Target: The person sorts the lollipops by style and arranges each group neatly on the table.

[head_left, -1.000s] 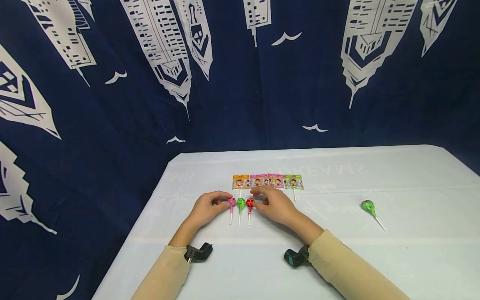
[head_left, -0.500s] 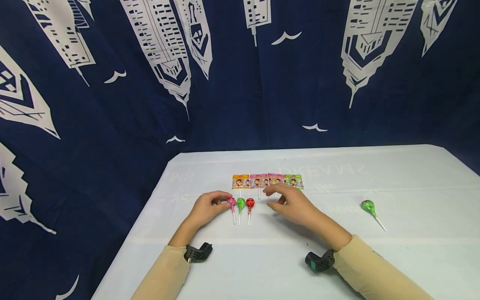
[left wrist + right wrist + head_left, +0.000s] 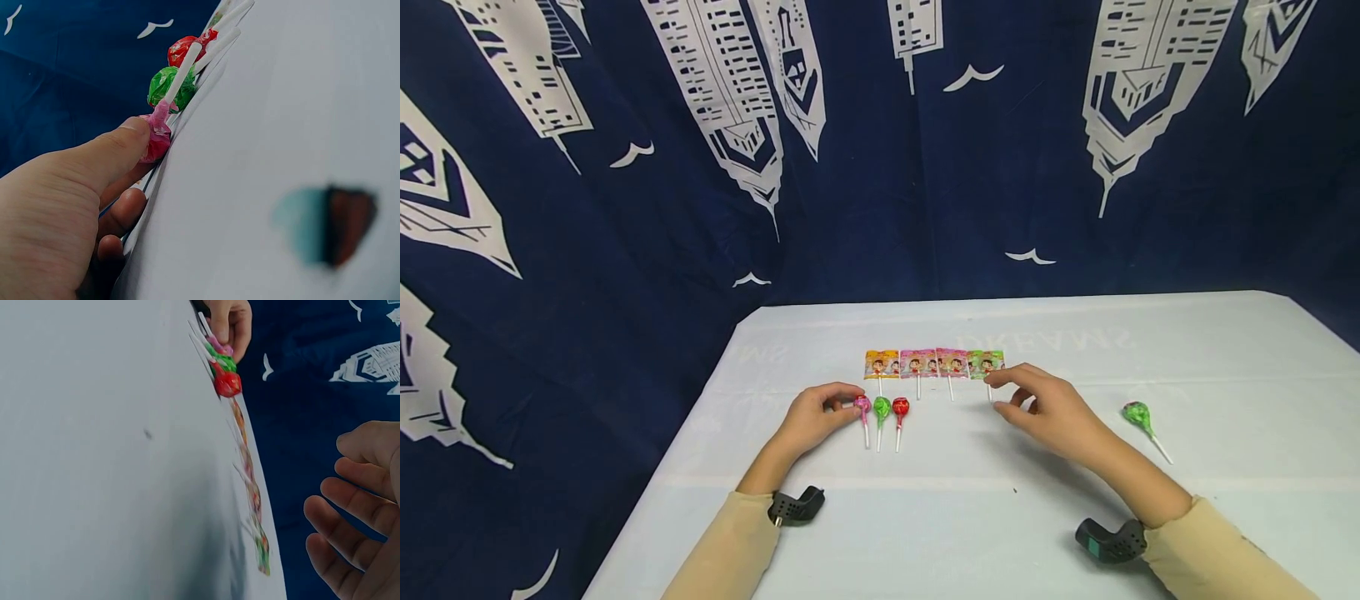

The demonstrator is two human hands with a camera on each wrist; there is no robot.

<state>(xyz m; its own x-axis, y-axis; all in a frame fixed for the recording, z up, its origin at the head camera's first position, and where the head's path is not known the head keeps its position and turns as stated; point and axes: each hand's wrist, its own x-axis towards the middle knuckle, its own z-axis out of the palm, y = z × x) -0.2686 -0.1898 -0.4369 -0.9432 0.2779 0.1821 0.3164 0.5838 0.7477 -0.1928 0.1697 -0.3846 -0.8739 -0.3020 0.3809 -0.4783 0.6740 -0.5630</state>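
My left hand (image 3: 815,419) pinches the wrapped head of a pink lollipop (image 3: 862,405) between thumb and fingers. Close on its right lie a green lollipop (image 3: 882,407) and a red lollipop (image 3: 900,407), their sticks toward me. My right hand (image 3: 1054,410) holds nothing and hovers with loosely bent, parted fingers near the stick of a flat green-wrapped lollipop (image 3: 984,363). That one ends a row behind, after an orange-wrapped lollipop (image 3: 882,364) and two pink-wrapped ones. In the right wrist view the right hand's fingers (image 3: 350,506) are spread apart.
A lone round green lollipop (image 3: 1138,413) lies on the right of the white-covered table (image 3: 925,533), beyond my right hand. Behind the table hangs a dark blue cloth (image 3: 880,208) printed with white buildings.
My right hand has left the red lollipop and moved right, past the flat-wrapped row. The left hand stays in place; the pink lollipop's stick has swung slightly right.
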